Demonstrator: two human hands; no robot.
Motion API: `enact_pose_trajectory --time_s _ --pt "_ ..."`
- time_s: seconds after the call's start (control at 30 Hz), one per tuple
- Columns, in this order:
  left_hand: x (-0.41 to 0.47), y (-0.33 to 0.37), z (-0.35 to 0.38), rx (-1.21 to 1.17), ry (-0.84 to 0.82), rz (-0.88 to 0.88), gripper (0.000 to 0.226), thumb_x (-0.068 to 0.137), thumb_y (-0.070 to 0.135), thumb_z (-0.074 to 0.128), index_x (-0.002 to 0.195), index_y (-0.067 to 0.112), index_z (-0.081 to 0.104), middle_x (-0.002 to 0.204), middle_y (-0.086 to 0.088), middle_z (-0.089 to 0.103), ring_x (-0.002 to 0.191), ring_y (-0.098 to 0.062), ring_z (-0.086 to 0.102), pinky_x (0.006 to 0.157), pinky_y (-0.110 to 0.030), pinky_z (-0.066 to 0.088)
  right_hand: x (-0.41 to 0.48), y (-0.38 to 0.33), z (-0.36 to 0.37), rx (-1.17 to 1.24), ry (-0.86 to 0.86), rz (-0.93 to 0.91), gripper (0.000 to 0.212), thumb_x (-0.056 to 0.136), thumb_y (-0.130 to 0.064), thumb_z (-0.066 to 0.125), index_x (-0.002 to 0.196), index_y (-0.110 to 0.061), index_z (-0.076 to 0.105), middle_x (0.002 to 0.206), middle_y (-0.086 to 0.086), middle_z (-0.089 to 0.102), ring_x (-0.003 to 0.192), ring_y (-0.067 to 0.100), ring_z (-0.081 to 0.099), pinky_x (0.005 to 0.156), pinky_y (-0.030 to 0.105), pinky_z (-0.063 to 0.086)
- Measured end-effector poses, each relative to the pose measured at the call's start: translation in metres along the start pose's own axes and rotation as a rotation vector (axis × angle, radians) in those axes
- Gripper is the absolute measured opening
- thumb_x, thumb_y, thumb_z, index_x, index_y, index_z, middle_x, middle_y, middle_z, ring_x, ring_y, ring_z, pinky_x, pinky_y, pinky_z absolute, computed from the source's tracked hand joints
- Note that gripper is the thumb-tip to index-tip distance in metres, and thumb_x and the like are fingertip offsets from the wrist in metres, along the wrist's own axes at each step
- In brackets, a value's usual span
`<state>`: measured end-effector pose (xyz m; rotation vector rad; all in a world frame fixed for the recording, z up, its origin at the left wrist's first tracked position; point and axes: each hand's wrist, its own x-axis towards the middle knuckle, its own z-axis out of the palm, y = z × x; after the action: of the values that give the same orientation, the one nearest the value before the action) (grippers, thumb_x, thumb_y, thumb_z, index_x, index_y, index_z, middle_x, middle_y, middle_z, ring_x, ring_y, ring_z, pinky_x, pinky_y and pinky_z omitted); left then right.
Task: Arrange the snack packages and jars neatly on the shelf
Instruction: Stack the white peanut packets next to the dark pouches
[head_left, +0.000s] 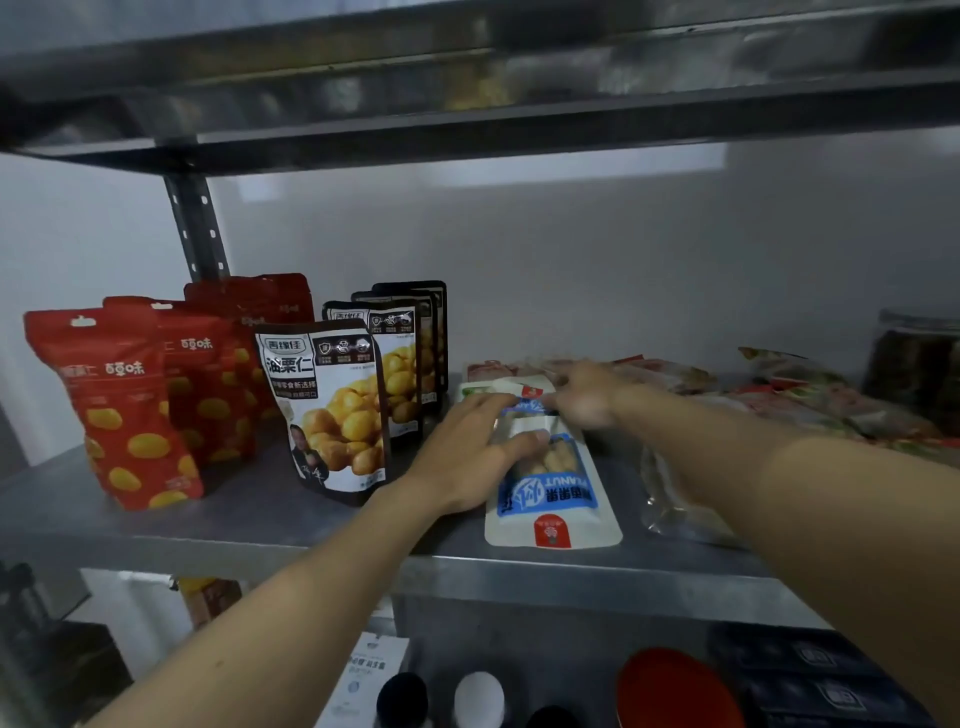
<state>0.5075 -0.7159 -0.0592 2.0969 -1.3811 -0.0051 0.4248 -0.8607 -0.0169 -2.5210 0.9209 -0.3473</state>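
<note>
Evidently to steady and square it, the left hand (467, 457) presses flat-fingered on the peanut packet (550, 499) lying on the shelf (208, 519) just right of the brown chestnut pouches (332, 410), while the blurred right hand (582, 395) reaches its far end, grip unclear.

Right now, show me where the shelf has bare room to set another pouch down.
Bare shelf runs along the front edge, before the red pouches and chestnut pouches, up to the peanut pack. A narrow strip lies between that pack and the clear bag. Crowded: the right side, heaped with flat packets back to the jar.
</note>
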Motion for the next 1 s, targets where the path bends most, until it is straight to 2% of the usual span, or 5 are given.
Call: enact_pose_trajectory --time_s 0.13,0.43,0.57,0.83,1.0 --pt "0.016 -0.001 0.005 -0.044 -0.021 -0.112 0.074 0.088 0.057 0.049 0.147 0.017 0.031 0.149 -0.003 0.038 0.133 -0.019 0.037 0.106 -0.034 0.032 0.013 -0.003 0.003 0.101 -0.039 0.088 0.036 0.094 -0.029 0.058 0.125 -0.010 0.056 0.125 0.010 0.059 0.104 0.024 0.057 0.077 0.031 0.041" --pt "0.023 -0.012 0.014 0.034 -0.051 -0.140 0.076 0.087 0.062 0.045 0.149 0.022 0.028 0.153 -0.003 0.031 0.139 -0.022 0.028 0.110 -0.038 0.028 0.032 0.009 0.008 0.518 0.085 0.235 0.016 0.090 -0.007 0.063 0.102 0.002 0.058 0.098 0.013 0.062 0.089 0.026 0.061 0.080 0.033 0.051" --pt "0.020 -0.010 0.013 0.055 -0.048 -0.136 0.073 0.088 0.061 0.045 0.148 0.024 0.028 0.154 -0.004 0.027 0.141 -0.023 0.024 0.112 -0.041 0.026 0.037 0.012 0.008 0.669 0.110 0.305 0.017 0.088 0.001 0.061 0.105 0.001 0.056 0.107 0.019 0.066 0.095 0.031 0.066 0.090 0.045 0.054" --pt "0.019 -0.008 0.013 0.092 -0.070 -0.106 0.071 0.086 0.066 0.043 0.143 0.023 0.031 0.147 -0.001 0.039 0.129 -0.020 0.041 0.103 -0.044 0.038 0.032 0.013 0.004 0.765 -0.064 0.395 0.022 0.094 0.009 0.043 0.076 -0.003 0.046 0.073 0.010 0.049 0.058 0.017 0.048 0.036 0.021 0.045" --pt "0.015 -0.003 0.011 0.134 -0.101 -0.095 0.064 0.088 0.066 0.039 0.138 0.027 0.033 0.145 0.000 0.042 0.128 -0.021 0.042 0.102 -0.045 0.037 0.030 0.018 -0.003 0.882 -0.050 0.467 0.010 0.094 0.006 0.049 0.100 -0.002 0.049 0.077 0.012 0.053 0.049 0.022 0.057 0.023 0.023 0.039"
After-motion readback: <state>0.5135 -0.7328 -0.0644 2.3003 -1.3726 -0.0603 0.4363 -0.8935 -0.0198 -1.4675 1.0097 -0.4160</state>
